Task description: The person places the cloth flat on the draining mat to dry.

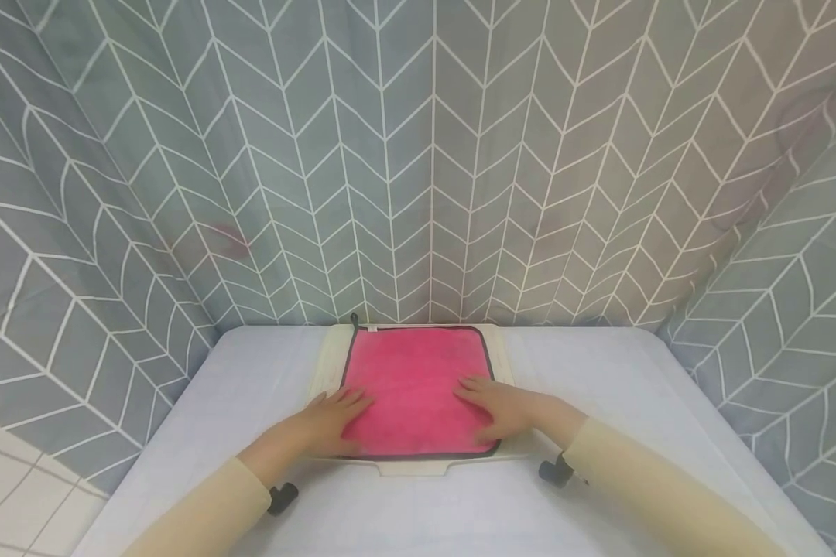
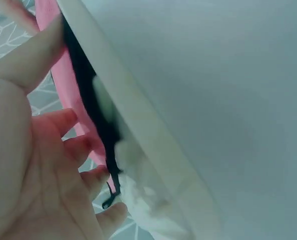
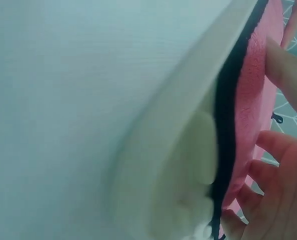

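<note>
A pink cloth (image 1: 418, 387) with a black border lies spread over a cream tray-like board (image 1: 412, 469) whose front edge has a projecting tab. On its left side my left hand (image 1: 329, 422) rests with fingers spread. The right hand (image 1: 505, 408) touches the right side, fingers likewise spread and pointing inward. In the left wrist view, the thumb and fingers of the left hand (image 2: 48, 165) lie along the cloth's black border (image 2: 86, 75). The right wrist view has the right hand (image 3: 283, 170) against the pink fabric (image 3: 251, 75), beside the board's pale raised rim (image 3: 163, 115).
A white-covered table (image 1: 592, 371) carries the board. Grey chevron-patterned curtains (image 1: 404, 170) enclose its back and sides. At the cloth's far left corner are a black loop (image 1: 354, 318) and a small white tag (image 1: 372, 329). Tiled floor (image 1: 21, 495) shows at lower left.
</note>
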`<action>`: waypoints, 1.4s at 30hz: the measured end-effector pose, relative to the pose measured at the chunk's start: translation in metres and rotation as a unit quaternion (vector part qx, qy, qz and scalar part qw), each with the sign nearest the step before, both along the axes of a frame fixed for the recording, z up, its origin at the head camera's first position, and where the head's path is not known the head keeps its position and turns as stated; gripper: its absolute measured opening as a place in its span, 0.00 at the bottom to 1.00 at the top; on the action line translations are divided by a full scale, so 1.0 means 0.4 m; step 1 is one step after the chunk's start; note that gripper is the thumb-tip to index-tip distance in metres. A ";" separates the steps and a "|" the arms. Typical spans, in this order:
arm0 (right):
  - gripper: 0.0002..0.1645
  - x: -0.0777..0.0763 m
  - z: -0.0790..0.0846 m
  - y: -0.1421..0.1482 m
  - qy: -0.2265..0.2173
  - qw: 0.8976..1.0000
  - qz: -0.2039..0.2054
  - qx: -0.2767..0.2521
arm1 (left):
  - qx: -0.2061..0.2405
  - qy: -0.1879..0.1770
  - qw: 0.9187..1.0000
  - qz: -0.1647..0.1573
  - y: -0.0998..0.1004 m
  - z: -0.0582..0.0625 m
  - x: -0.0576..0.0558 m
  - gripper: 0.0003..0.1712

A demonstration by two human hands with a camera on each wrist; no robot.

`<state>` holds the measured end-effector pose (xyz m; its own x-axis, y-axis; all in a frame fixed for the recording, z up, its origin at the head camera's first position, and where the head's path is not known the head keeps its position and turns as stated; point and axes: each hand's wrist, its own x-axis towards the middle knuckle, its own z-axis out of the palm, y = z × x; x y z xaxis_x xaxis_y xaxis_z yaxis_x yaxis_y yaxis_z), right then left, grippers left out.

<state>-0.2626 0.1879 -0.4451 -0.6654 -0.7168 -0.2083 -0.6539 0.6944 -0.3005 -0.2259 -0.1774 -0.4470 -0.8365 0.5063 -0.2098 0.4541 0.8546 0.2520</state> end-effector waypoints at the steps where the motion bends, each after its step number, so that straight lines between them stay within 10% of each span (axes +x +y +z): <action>1: 0.54 0.004 -0.001 0.005 0.000 1.000 -0.006 -0.001 | 0.005 -0.001 1.000 0.002 -0.007 0.000 0.003 0.48; 24: 0.46 0.016 0.005 0.076 0.009 0.998 -0.057 -0.013 | 0.038 0.011 0.999 0.036 -0.087 0.002 -0.006 0.38; 35: 0.42 -0.102 0.065 0.047 0.049 0.992 -0.099 -0.053 | 0.102 0.027 0.991 0.076 -0.049 0.060 -0.126 0.40; 42: 0.37 -0.166 0.067 -0.001 0.069 0.986 -0.105 -0.105 | 0.135 0.046 0.987 0.080 0.004 0.042 -0.219 0.41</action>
